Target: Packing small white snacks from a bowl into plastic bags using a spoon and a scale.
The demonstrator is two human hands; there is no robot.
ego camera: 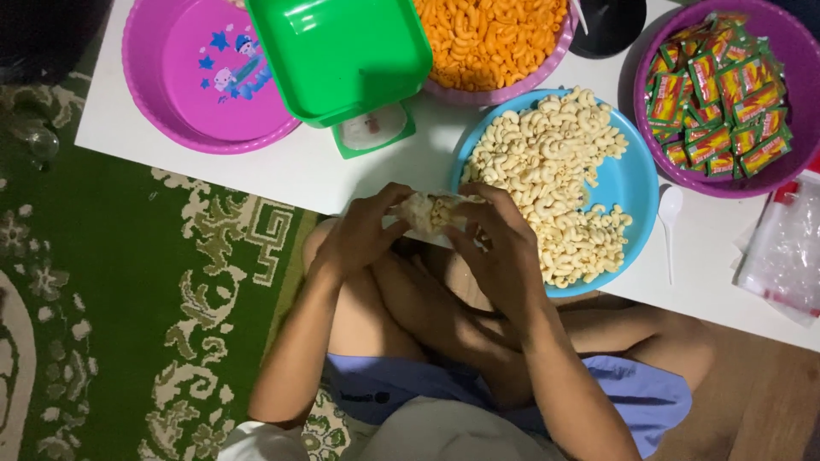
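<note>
- At the near edge of a low white table [282, 171], over the person's crossed legs, both hands hold a small clear plastic bag of pale macaroni snacks [431, 211].
- The left hand [363, 232] pinches the bag's left end with curled fingers; the right hand [504, 248] closes its fingers on the right end.
- By the look of it, the bag is filled and is being closed; a firm twist or fold of its mouth seems needed.
- Just beyond, a blue plate [636, 183] is heaped with the same pale macaroni.
- A white plastic spoon [670, 224] lies beside the plate.
- Far right, a purple bowl [649, 68] holds small red, green and yellow sachets [717, 94].
- Empty clear bags [781, 256] lie at the right edge.
- Further back: orange macaroni [487, 38] in a bowl, a green tray [342, 51] on a scale, and a purple basin [205, 77] with a cartoon sticker.
</note>
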